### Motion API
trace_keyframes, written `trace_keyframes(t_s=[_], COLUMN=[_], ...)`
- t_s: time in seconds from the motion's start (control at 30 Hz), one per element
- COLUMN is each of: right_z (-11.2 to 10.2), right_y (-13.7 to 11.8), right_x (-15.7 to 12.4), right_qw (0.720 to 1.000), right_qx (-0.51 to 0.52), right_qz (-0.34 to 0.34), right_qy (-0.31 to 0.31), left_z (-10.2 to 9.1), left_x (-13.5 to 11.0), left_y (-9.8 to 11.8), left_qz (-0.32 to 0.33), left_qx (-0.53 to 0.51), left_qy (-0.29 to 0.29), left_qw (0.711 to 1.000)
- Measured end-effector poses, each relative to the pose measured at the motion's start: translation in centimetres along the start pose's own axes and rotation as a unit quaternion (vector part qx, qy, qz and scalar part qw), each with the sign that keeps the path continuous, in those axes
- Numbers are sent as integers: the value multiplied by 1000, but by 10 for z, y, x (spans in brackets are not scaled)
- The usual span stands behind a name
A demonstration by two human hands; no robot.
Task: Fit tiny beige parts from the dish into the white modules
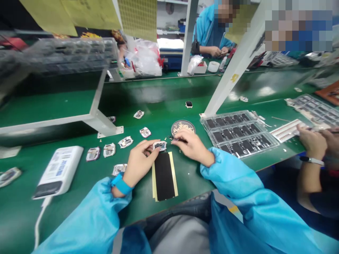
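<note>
My left hand (141,158) pinches a small white smartwatch case (159,145), its open side with inner parts turned up. Close to its right, my right hand (190,144) has thumb and fingertips pressed together; a tiny dark bit seems to show there, too small to name. Behind that hand sits a round dish (183,125) of small pale pieces, partly covered by the fingers. Below the held case lies a black strip sheet (165,178) on yellow backing. Several similar cases, such as one open case (109,150), are spread left of my left hand.
Clear trays (239,134) of dark rectangular parts stand to the right, beside a white post (230,60). A white power bank (59,171) with a cable lies left, near a raised shelf (53,121). A co-worker's hands (315,141) work at far right; another person (212,31) is across the bench.
</note>
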State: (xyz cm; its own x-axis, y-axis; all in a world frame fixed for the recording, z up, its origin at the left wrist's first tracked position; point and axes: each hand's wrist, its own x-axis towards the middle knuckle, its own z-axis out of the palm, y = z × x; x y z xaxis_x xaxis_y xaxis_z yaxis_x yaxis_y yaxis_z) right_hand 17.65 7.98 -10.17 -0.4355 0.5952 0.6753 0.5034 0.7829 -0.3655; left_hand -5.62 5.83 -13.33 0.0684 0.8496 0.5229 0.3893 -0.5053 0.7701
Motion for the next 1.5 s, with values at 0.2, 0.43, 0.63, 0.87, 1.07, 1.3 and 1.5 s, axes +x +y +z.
trace_keyframes(t_s=[0.2,0.43,0.63,0.87,1.07,1.3,1.5], right_z=[-23,-16,-18,-28,-23,-9,-11], right_y=[24,23,19,2,3,6,4], right_x=[2,3,2,2,-4,-8,-8], right_qw=[982,987,988,986,970,962,941], right_qx=[-145,-110,-57,10,88,142,205], right_qz=[119,98,92,94,192,228,261], right_qy=[29,65,113,137,118,43,70], left_z=[-3,17,9,-40,-47,-8,-34], left_x=[58,144,168,157,145,92,57], left_y=[-9,-23,-37,-61,-54,-22,-10], left_qz=[35,14,-47,-135,-90,91,103], left_qx=[53,243,357,409,402,356,340], left_qy=[-6,-18,30,37,12,-91,-49], left_qw=[998,970,932,902,911,925,934])
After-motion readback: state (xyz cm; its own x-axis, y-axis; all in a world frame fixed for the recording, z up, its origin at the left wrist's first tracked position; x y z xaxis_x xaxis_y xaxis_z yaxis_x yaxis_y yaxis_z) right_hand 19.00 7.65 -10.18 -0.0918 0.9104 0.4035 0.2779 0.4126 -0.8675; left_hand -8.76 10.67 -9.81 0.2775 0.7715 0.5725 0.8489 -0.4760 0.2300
